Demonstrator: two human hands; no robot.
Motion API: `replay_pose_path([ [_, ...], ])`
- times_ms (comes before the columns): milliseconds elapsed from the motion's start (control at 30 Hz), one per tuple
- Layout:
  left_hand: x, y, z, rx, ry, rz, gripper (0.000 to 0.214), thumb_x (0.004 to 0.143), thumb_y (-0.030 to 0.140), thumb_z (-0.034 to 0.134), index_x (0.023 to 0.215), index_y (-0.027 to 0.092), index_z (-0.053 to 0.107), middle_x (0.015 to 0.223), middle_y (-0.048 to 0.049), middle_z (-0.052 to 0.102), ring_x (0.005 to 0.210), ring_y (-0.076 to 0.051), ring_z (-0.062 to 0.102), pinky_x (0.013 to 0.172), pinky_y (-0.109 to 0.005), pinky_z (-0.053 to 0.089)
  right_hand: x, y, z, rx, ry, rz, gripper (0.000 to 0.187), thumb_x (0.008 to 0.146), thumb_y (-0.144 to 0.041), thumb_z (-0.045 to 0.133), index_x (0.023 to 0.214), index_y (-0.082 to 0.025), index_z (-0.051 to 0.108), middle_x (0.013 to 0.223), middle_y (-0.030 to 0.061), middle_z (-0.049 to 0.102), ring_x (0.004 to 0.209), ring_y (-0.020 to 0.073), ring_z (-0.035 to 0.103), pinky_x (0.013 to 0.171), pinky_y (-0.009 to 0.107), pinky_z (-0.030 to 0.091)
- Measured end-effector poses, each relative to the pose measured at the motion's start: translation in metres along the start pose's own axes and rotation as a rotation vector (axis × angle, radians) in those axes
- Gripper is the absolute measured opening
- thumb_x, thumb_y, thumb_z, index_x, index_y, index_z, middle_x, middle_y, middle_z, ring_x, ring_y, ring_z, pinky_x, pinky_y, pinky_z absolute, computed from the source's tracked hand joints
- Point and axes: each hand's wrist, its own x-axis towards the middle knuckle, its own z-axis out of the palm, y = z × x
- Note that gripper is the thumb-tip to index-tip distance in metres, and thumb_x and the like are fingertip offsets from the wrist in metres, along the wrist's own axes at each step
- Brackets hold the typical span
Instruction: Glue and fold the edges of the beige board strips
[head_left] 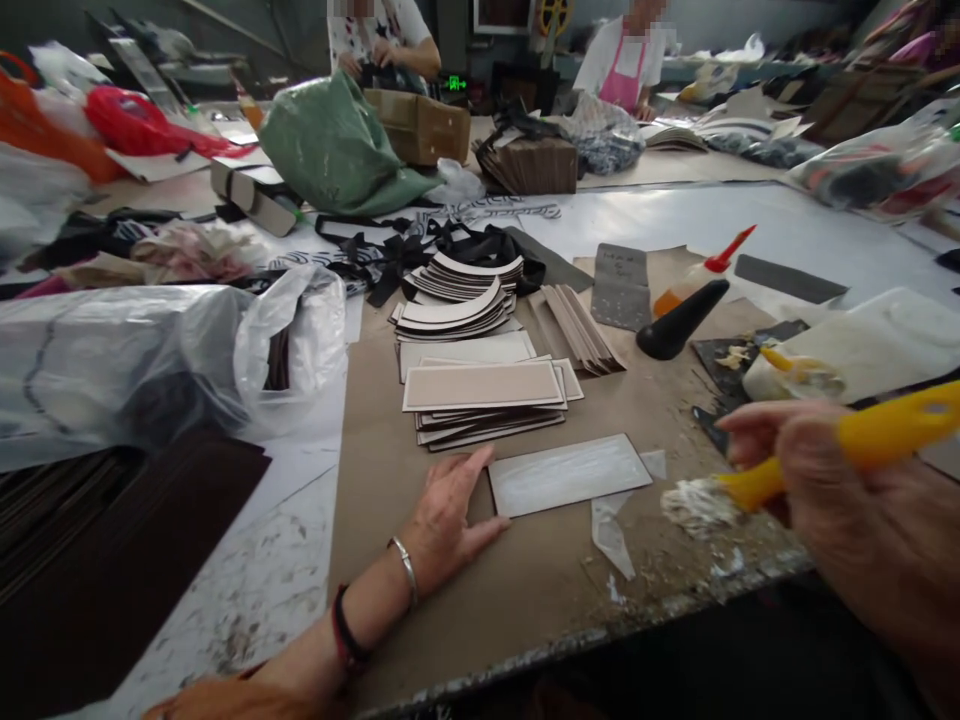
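My right hand is wrapped round the yellow handle of a glue brush, whose whitish, clotted bristles point left above the table. My left hand lies with thumb and fingers apart at the left end of a rectangular panel, its fingertips touching that edge. A wet, whitish film covers the panel's top. Two scraps of translucent tape stick out at its right side. Just behind it is a stack of beige rectangular panels with dark edges.
Curved pieces and folded brown strips lie farther back. A white glue container, a black cone-shaped object and an orange bottle stand at right. Plastic-wrapped goods fill the left. Two people work across the table.
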Motion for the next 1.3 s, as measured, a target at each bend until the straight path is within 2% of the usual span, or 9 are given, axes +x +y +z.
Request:
replay_pose_path([
  [100, -0.001, -0.003, 0.002, -0.002, 0.01, 0.003, 0.071, 0.076, 0.036, 0.065, 0.136, 0.017, 0.031, 0.114, -0.012, 0.061, 0.107, -0.027, 0.054, 0.094, -0.046, 0.042, -0.005, -0.016, 0.039, 0.208, -0.095, 0.085, 0.045, 0.083, -0.063, 0.04, 0.078, -0.022, 0.058, 0.058, 0.0018, 0.056, 0.045, 0.0136, 0.052, 0.044, 0.026, 0.045],
  [233, -0.002, -0.005, 0.004, -0.008, 0.014, 0.016, 0.075, 0.075, 0.035, 0.067, 0.137, 0.016, 0.027, 0.114, -0.0125, 0.061, 0.106, -0.027, 0.054, 0.094, -0.047, 0.042, -0.021, -0.022, 0.079, 0.403, -0.19, 0.191, 0.038, 0.079, -0.058, 0.053, 0.079, -0.02, 0.056, 0.06, 0.0015, 0.06, 0.051, 0.016, 0.06, 0.049, 0.026, 0.051],
  [467, -0.002, -0.005, 0.003, -0.007, -0.004, 0.014, 0.075, 0.074, 0.033, 0.069, 0.135, 0.016, 0.029, 0.113, -0.0123, 0.061, 0.103, -0.027, 0.054, 0.092, -0.046, 0.042, -0.031, -0.02, 0.119, 0.423, -0.208, 0.189, 0.029, 0.08, -0.048, 0.057, 0.079, -0.019, 0.056, 0.068, 0.0015, 0.062, 0.06, 0.0168, 0.063, 0.057, 0.028, 0.053],
  [567, -0.002, -0.005, 0.003, -0.003, -0.006, 0.023, 0.074, 0.074, 0.031, 0.068, 0.135, 0.015, 0.028, 0.113, -0.0125, 0.061, 0.103, -0.027, 0.054, 0.091, -0.045, 0.042, -0.028, -0.004, 0.11, 0.22, -0.089, 0.103, 0.027, 0.081, -0.046, 0.055, 0.079, -0.019, 0.057, 0.073, 0.0035, 0.061, 0.063, 0.0185, 0.062, 0.061, 0.032, 0.052],
  [667, -0.002, -0.005, 0.004, 0.008, -0.006, 0.022, 0.073, 0.076, 0.03, 0.066, 0.136, 0.016, 0.026, 0.113, -0.0125, 0.06, 0.104, -0.028, 0.054, 0.091, -0.046, 0.042, -0.024, 0.013, 0.082, -0.013, 0.049, 0.024, 0.026, 0.082, -0.045, 0.053, 0.078, -0.02, 0.057, 0.078, 0.0062, 0.061, 0.071, 0.0219, 0.062, 0.068, 0.038, 0.05],
  [800, -0.003, -0.007, 0.005, 0.012, 0.003, 0.035, 0.072, 0.077, 0.032, 0.063, 0.137, 0.018, 0.025, 0.112, -0.0119, 0.061, 0.104, -0.027, 0.054, 0.092, -0.047, 0.041, -0.024, 0.016, 0.049, -0.089, 0.169, 0.089, 0.028, 0.08, -0.049, 0.054, 0.081, -0.021, 0.056, 0.075, 0.0048, 0.062, 0.065, 0.0211, 0.062, 0.061, 0.035, 0.051],
  [967, -0.004, -0.007, 0.006, 0.026, 0.042, 0.053, 0.07, 0.078, 0.035, 0.062, 0.137, 0.019, 0.028, 0.111, -0.011, 0.062, 0.104, -0.027, 0.056, 0.091, -0.044, 0.044, -0.03, 0.015, 0.052, 0.153, 0.059, 0.183, 0.028, 0.079, -0.05, 0.057, 0.08, -0.022, 0.057, 0.066, 0.0023, 0.063, 0.059, 0.0197, 0.064, 0.055, 0.03, 0.053],
  [1067, -0.004, -0.007, 0.008, 0.031, 0.071, 0.047, 0.067, 0.078, 0.035, 0.061, 0.136, 0.02, 0.031, 0.11, -0.0103, 0.063, 0.103, -0.027, 0.056, 0.089, -0.044, 0.045, -0.03, 0.027, 0.056, 0.147, -0.002, 0.21, 0.03, 0.079, -0.051, 0.055, 0.078, -0.021, 0.056, 0.065, 0.0022, 0.063, 0.058, 0.0201, 0.064, 0.056, 0.031, 0.052],
  [1300, -0.006, -0.009, 0.009, 0.042, 0.089, 0.063, 0.066, 0.078, 0.035, 0.062, 0.135, 0.02, 0.031, 0.11, -0.0106, 0.063, 0.102, -0.027, 0.057, 0.088, -0.044, 0.047, -0.015, 0.025, 0.013, -0.117, 0.203, 0.211, 0.033, 0.079, -0.055, 0.05, 0.076, -0.022, 0.056, 0.061, 0.002, 0.062, 0.057, 0.021, 0.061, 0.053, 0.031, 0.048],
])
